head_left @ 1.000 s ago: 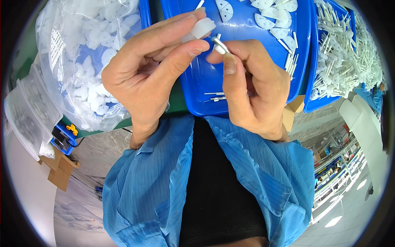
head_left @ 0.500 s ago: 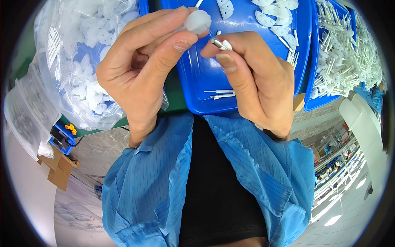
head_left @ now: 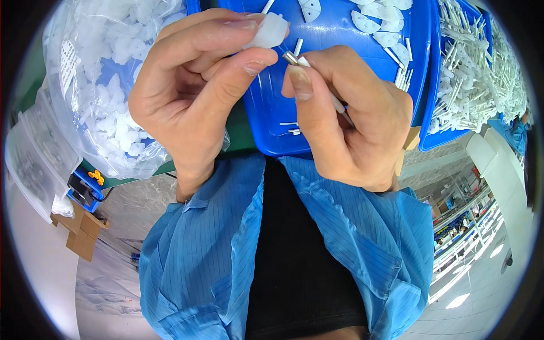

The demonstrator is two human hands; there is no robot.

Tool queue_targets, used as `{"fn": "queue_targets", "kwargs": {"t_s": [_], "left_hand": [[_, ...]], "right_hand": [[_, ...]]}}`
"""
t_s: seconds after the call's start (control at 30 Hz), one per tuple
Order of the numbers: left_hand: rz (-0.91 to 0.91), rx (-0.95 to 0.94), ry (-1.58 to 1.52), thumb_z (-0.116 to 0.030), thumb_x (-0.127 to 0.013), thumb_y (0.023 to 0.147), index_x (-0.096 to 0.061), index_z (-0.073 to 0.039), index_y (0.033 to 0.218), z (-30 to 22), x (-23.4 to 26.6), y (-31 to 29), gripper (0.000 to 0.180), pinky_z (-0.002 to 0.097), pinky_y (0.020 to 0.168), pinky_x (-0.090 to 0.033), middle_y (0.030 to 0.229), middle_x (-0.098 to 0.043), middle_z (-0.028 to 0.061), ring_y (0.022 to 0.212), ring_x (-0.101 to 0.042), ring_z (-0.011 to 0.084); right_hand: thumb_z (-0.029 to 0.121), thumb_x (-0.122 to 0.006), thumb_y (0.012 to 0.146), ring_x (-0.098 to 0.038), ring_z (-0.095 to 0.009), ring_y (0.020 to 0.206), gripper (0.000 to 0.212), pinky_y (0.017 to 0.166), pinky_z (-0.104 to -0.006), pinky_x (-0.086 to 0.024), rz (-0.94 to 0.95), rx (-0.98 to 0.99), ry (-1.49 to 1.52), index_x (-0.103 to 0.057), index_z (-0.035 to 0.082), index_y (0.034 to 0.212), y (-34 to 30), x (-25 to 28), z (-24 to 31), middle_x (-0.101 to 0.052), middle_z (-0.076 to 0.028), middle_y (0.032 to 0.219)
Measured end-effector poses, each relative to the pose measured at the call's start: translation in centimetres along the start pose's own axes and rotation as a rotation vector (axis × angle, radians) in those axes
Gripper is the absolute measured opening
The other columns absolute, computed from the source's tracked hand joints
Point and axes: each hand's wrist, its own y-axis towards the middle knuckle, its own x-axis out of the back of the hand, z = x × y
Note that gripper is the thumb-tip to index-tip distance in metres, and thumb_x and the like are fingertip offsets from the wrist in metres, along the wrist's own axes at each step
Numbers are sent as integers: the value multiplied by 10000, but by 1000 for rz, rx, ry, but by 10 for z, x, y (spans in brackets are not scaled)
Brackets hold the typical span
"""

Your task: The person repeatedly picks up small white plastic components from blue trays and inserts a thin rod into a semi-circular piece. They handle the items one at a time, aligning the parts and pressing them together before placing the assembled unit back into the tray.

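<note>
My left hand (head_left: 190, 85) is closed, pinching a small translucent white plastic piece (head_left: 270, 32) between thumb and fingers. Just right of it, my right hand (head_left: 348, 107) is closed around a thin white rod with a metal tip (head_left: 290, 58). That tip points up and left at the plastic piece, and a thin wire-like strand shows between them; whether it touches the piece I cannot tell. Both hands are above a blue tray (head_left: 260, 127). In the tray lie several half-round white plastic pieces (head_left: 365, 22) and short white rods (head_left: 402, 79).
At the left, a clear plastic bag (head_left: 96, 96) holds many translucent white pieces. Another blue tray (head_left: 429, 127) at the right is heaped with white rods (head_left: 467, 79). Clear plastic containers (head_left: 42, 147) stand at the far left. A green table edge (head_left: 127, 180) runs beneath the bag.
My right hand has turned, so more of the rod shows along its palm. The plastic piece in my left hand has tilted, and the metal tip has moved slightly up and left.
</note>
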Motion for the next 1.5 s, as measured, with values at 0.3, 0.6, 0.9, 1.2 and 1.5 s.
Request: {"fn": "queue_targets", "kwargs": {"t_s": [0.3, 0.6, 0.9, 1.2, 1.5], "left_hand": [[2, 57, -27, 56, -705, 808, -602, 40, 1025, -4, 10, 1, 241, 359, 825, -570, 1088, -613, 211, 943, -657, 238], [85, -103, 3, -62, -686, 866, -503, 36, 1077, 1, -8, 0, 296, 343, 768, -536, 1049, -536, 195, 933, -588, 234], [243, -148, 11, -145, -724, 861, -473, -3, 961, -8, -3, 8, 305, 319, 640, -562, 961, -545, 179, 728, -652, 246], [381, -330, 34, -89, -716, 853, -532, 71, 1110, 2, 1, 14, 354, 512, 814, -585, 1078, -602, 278, 916, -678, 372], [287, -257, 156, -163, -778, 791, -585, 65, 1147, 3, 1, 4, 464, 454, 784, -614, 1166, -569, 280, 932, -676, 407]], "right_hand": [[52, -612, 921, -551, -35, 593, 63, 516, -182, -420, -54, 39, 16, -643, -1, 935, 6, 2, 2, -662, -47, 753], [105, -593, 949, -604, -102, 655, 119, 565, -216, -464, 212, -293, 719, -618, -10, 964, 8, 8, -2, -640, -64, 760], [139, -630, 935, -619, -143, 555, 142, 507, -238, -484, -64, 170, -144, -637, -3, 928, 2, -6, 15, -647, -72, 693], [82, -645, 880, -565, -169, 632, 120, 577, -262, -454, 37, 210, 64, -634, -21, 939, 5, 6, -13, -650, -108, 830], [78, -672, 850, -562, -195, 727, 185, 641, -287, -454, -31, 330, 31, -650, -44, 987, 3, 0, -29, -599, -131, 902]]}}
